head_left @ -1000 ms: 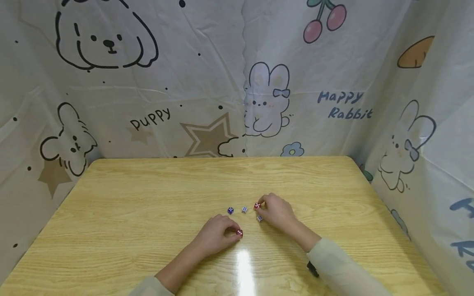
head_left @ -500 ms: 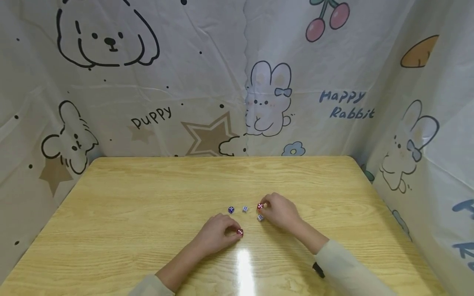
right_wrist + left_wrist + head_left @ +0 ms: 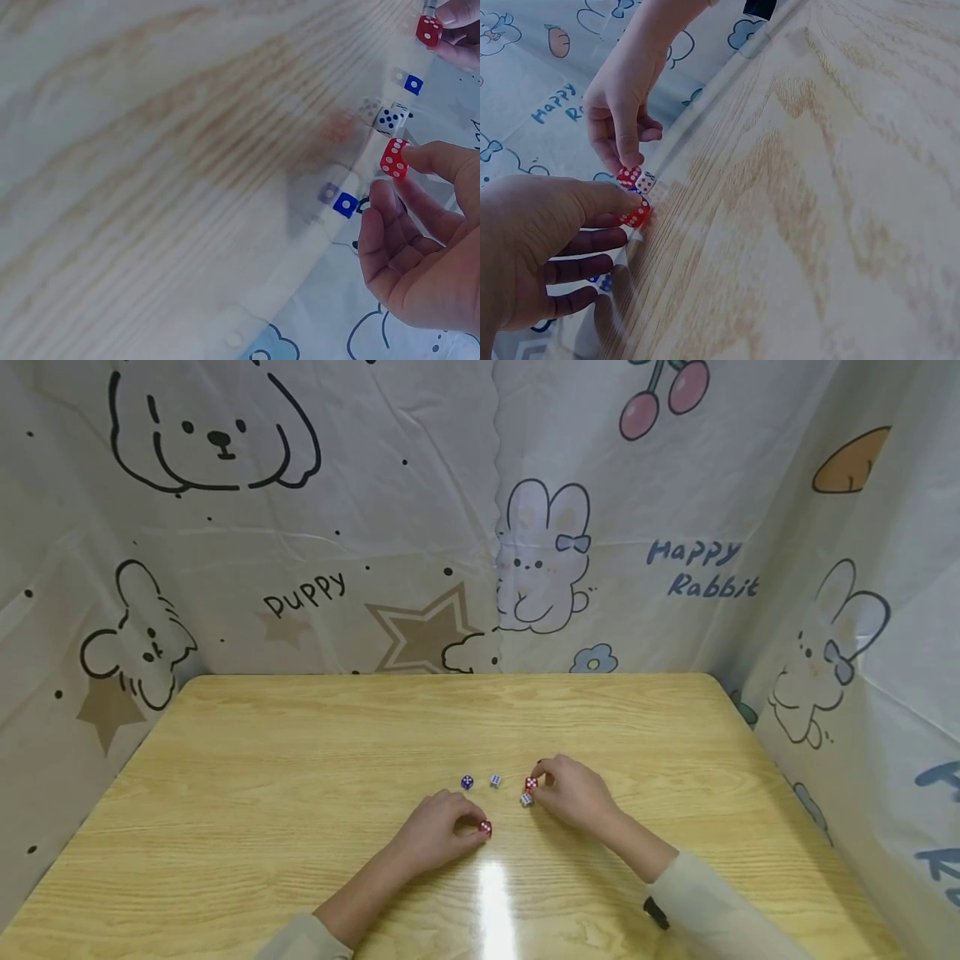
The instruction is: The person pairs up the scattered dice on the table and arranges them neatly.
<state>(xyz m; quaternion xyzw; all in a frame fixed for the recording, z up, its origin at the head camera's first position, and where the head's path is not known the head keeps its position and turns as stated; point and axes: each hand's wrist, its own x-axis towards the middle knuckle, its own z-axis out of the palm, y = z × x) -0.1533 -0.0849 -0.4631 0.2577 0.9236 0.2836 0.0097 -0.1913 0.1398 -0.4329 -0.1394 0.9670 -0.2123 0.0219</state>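
My left hand (image 3: pixel 441 832) pinches a red die (image 3: pixel 485 828) between thumb and forefinger at the table's middle. Its other fingers are spread behind it in the left wrist view. Farther right, my right hand (image 3: pixel 573 791) pinches a second red die (image 3: pixel 531 783), with the thumb on one face in the right wrist view. A white die (image 3: pixel 527 799) sits right at the near side of that red die. Left of it lie another white die (image 3: pixel 496 781) and a blue die (image 3: pixel 467 782). Beside the right fingers, the right wrist view shows a blue die (image 3: pixel 346 204), mostly hidden in the head view.
The wooden table (image 3: pixel 300 735) is enclosed by a printed cloth (image 3: pixel 405 527) at the back and both sides. A small black object (image 3: pixel 656 912) shows under the right sleeve (image 3: pixel 712 902).
My right hand has moved slightly right and toward me with its red die, now close to the nearer white die. My left hand stays in place with its red die.
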